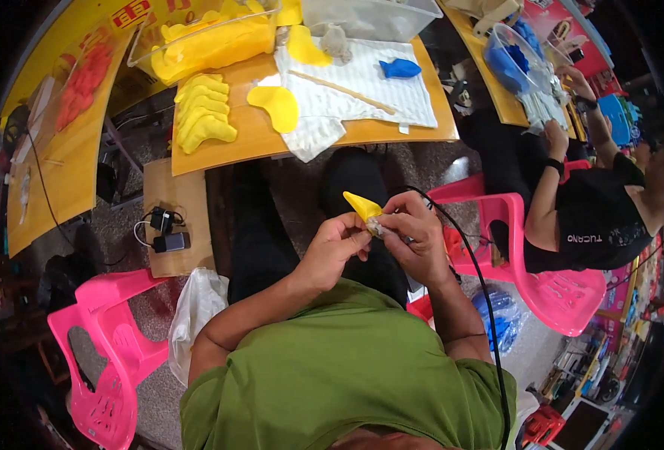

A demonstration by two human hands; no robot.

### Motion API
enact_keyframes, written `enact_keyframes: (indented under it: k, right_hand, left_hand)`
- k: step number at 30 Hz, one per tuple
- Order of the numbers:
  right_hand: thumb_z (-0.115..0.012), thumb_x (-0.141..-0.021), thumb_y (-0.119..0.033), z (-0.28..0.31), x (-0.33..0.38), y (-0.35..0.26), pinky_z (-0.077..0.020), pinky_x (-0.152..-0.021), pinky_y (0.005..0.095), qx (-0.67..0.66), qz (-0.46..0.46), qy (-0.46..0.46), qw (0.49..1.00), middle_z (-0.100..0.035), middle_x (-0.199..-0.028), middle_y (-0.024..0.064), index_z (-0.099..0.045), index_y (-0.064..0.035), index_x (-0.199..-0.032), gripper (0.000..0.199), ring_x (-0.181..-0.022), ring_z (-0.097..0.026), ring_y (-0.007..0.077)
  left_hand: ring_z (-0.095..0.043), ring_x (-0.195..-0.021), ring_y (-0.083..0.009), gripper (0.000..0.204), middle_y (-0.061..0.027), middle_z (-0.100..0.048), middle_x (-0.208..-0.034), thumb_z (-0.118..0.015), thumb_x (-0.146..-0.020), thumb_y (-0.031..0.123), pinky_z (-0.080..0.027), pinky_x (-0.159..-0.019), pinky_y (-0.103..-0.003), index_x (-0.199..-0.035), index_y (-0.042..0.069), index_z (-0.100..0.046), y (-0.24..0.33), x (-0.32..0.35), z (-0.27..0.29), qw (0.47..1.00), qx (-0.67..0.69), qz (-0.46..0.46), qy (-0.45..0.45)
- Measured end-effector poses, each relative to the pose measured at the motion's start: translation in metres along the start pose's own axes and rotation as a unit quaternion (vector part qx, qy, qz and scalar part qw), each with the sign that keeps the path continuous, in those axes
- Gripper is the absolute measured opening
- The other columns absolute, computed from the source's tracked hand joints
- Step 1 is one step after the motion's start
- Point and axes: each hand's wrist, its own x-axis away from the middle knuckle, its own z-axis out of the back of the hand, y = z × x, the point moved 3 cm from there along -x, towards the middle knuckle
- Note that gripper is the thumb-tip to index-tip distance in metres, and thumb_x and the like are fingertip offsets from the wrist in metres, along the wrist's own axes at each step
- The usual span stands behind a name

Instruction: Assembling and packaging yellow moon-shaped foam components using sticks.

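Over my lap, my left hand (335,250) and my right hand (416,231) meet at the fingertips, both pinching a small yellow fabric-like piece (362,205). Its pointed end sticks up to the left. Greyish-white fluff (375,225) shows at its lower end between my fingers. Ahead on the table, a white cloth (362,69) carries a thin wooden stick (343,92), a blue fish-shaped piece (400,68) and a tuft of grey fluff (335,43). A curved yellow piece (274,107) lies at the cloth's left edge, with another yellow piece (306,47) farther back.
Overlapping yellow pieces (206,112) lie left on the table, before a clear bin of yellow pieces (212,46). Pink chairs (114,330) stand either side. A black cable (482,277) runs past my right arm. To the right, a co-worker (583,214) sits beside another table.
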Motion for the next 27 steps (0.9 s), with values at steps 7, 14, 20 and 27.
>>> enact_keyframes:
  k: [7,14,20,27]
  right_hand:
    - [-0.064,-0.068,0.002,-0.045,0.01,0.038,-0.0463,-0.057,0.04,0.151,-0.045,-0.042,0.987,-0.051,-0.084,0.0149,-0.055,0.0022,-0.069,0.009,-0.066,-0.056,0.0336]
    - [-0.065,-0.067,-0.004,-0.057,-0.008,0.05,-0.0451,-0.053,0.043,0.233,-0.064,-0.029,0.97,-0.051,-0.078,0.0135,-0.053,-0.0005,-0.07,0.012,-0.062,-0.056,0.0341]
    - [-0.066,-0.069,-0.005,-0.061,-0.004,0.072,-0.0424,-0.049,0.0355,0.159,-0.063,0.127,0.977,-0.05,-0.069,0.0091,-0.05,-0.0019,-0.075,0.017,-0.057,-0.054,0.0267]
    - [-0.059,-0.074,0.008,-0.053,0.013,0.073,-0.0447,-0.06,0.0269,-0.043,-0.015,-0.033,0.998,-0.05,-0.093,0.0108,-0.061,-0.0022,-0.101,0.029,-0.071,-0.055,0.0193]
  left_hand:
    - [-0.049,-0.065,-0.0062,0.004,0.001,-0.055,-0.075,-0.058,-0.086,0.004,-0.041,-0.057,-0.022,-0.087,0.002,-0.056,-0.041,-0.012,0.038,0.961,-0.189,-0.046,0.196]
    - [-0.053,-0.071,-0.0254,0.009,-0.0127,-0.048,-0.082,-0.058,-0.081,-0.001,-0.043,-0.064,-0.033,-0.084,0.0,-0.049,-0.022,-0.011,0.032,0.82,-0.478,-0.254,0.186]
    - [-0.053,-0.073,-0.0259,0.008,-0.0123,-0.048,-0.083,-0.056,-0.082,-0.001,-0.044,-0.066,-0.033,-0.086,-0.001,-0.049,-0.025,-0.024,0.045,0.851,-0.432,-0.236,0.181]
    - [-0.052,-0.074,-0.0235,0.007,-0.0117,-0.047,-0.085,-0.054,-0.082,-0.002,-0.044,-0.067,-0.032,-0.086,-0.001,-0.048,-0.03,-0.031,0.053,0.874,-0.383,-0.234,0.184]
